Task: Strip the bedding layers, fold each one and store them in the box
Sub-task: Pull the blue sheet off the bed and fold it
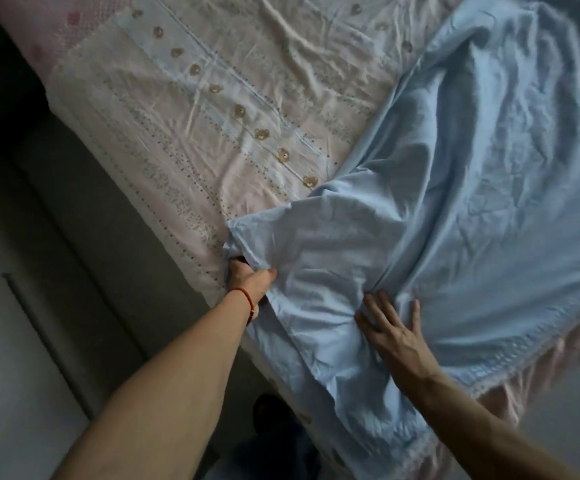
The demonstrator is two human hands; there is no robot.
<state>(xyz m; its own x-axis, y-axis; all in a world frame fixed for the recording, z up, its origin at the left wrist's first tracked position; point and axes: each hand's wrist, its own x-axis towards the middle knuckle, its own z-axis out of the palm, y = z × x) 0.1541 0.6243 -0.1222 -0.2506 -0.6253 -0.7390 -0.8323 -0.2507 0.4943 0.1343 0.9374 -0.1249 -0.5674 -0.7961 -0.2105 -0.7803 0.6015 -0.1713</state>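
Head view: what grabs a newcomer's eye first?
The light blue sheet, rumpled across the right half of the bed, partly peeled off the pink patterned sheet at upper left. The left hand grips the blue sheet's corner at the bed's edge, while the right hand lies flat on it, fingers spread.

Dim, cool light falls softest on the blue sheet point(472, 202), the floor point(22, 341) sinks into murky shadow, edges bend with wide-angle distortion, and the whole frame looks slightly soft and grainy.
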